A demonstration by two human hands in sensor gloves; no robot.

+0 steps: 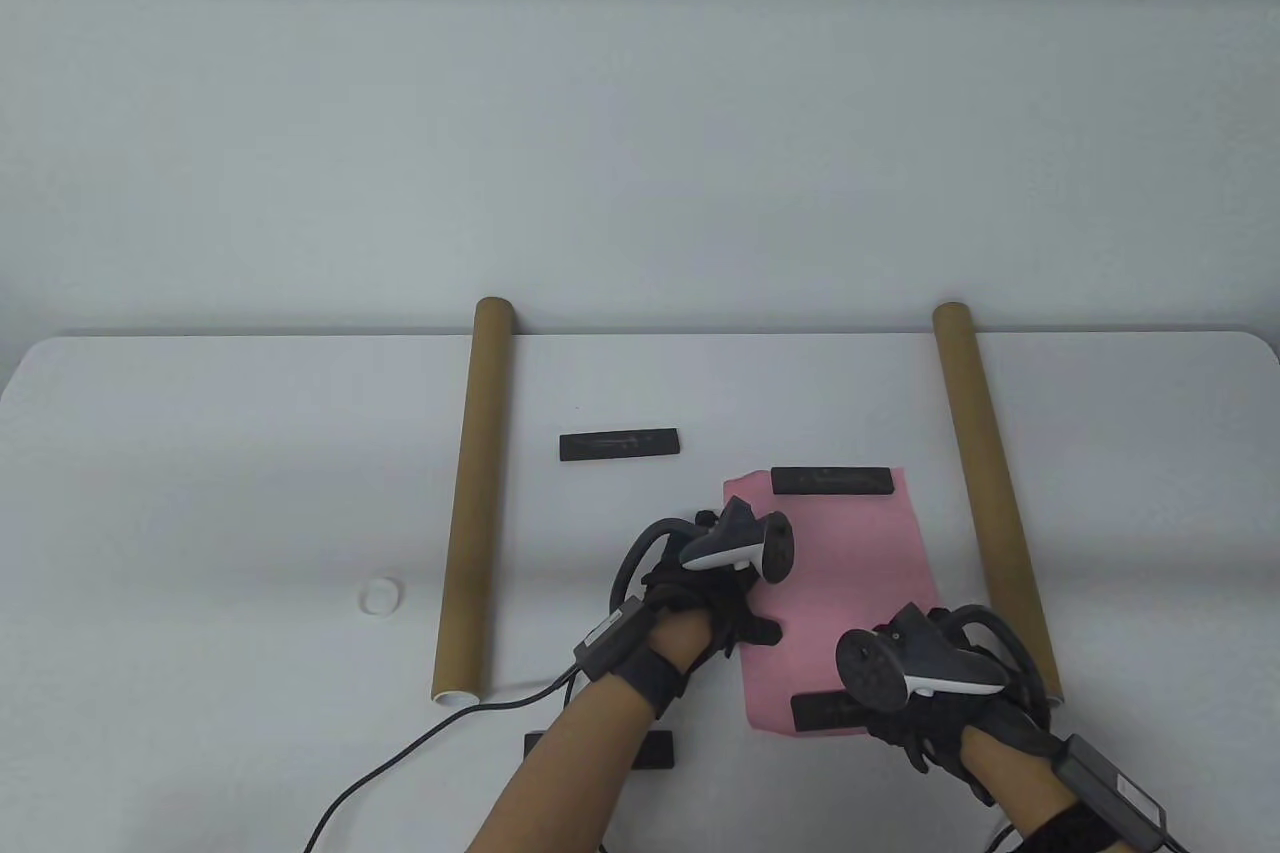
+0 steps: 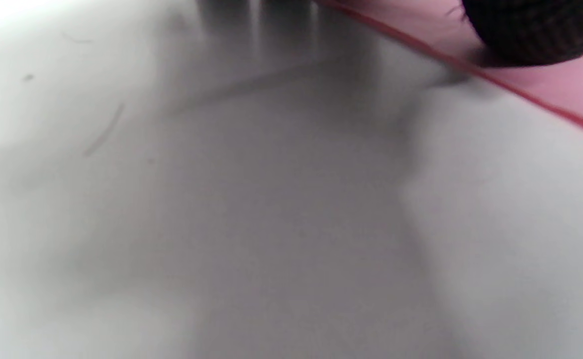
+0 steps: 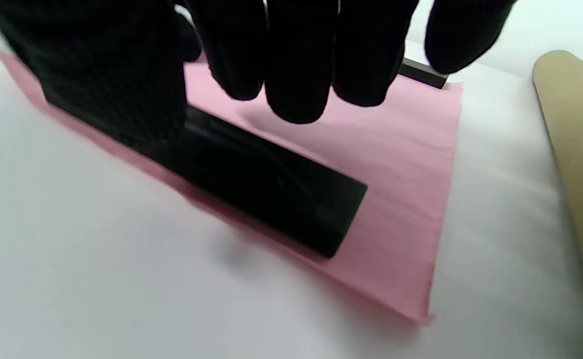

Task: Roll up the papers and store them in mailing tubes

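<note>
No writing can be read on any black bar or on either brown mailing tube; the faint marks on the bars are too blurred. The pink paper [image 1: 850, 593] lies flat on the tabletop [image 1: 200, 493] between the left tube [image 1: 475, 493] and the right tube [image 1: 990, 493], a black bar [image 1: 832, 480] on its far edge. The right hand [image 1: 930, 693] hangs loosely curled fingers [image 3: 298, 65] over the near bar [image 3: 266, 189], its thumb against that bar, while the left hand [image 1: 715, 593] rests on the paper's left edge, how its fingers lie I cannot tell.

Bare recording setup: plain white table [image 1: 200, 453] against a blank grey wall [image 1: 640, 93].
</note>
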